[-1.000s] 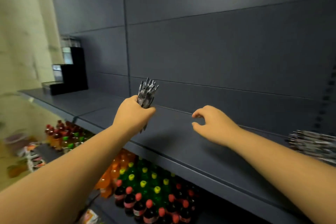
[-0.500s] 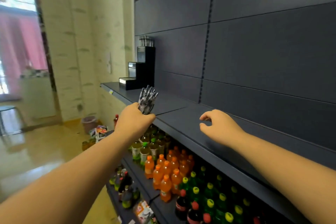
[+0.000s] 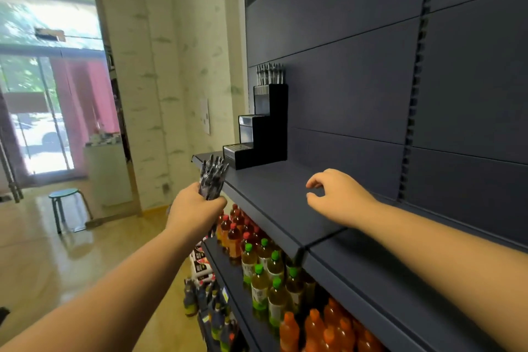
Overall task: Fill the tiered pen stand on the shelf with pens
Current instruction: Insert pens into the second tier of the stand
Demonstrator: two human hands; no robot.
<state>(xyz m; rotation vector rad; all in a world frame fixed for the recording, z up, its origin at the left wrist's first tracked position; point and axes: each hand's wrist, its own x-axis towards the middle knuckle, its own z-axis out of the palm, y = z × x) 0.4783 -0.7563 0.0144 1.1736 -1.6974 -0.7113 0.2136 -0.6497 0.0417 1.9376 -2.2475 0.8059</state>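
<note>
A black tiered pen stand (image 3: 265,134) with three steps sits at the far left end of the dark shelf (image 3: 274,197). Several pens (image 3: 270,74) stand upright in its top tier; the two lower tiers show no pens. My left hand (image 3: 194,210) grips a bundle of pens (image 3: 213,178), tips up, just off the shelf's front edge and short of the stand. My right hand (image 3: 337,198) hovers over the shelf board with loosely curled fingers and holds nothing.
Below the shelf stand rows of drink bottles (image 3: 265,271) with red, green and orange caps. A dark back panel (image 3: 371,80) rises behind the shelf. To the left lie a glossy floor, a green stool (image 3: 64,207) and a glass door.
The view has swung left and the stand now appears nearer and more central. My left hand with the pen bundle has moved closer to the stand. The right hand keeps its pose.
</note>
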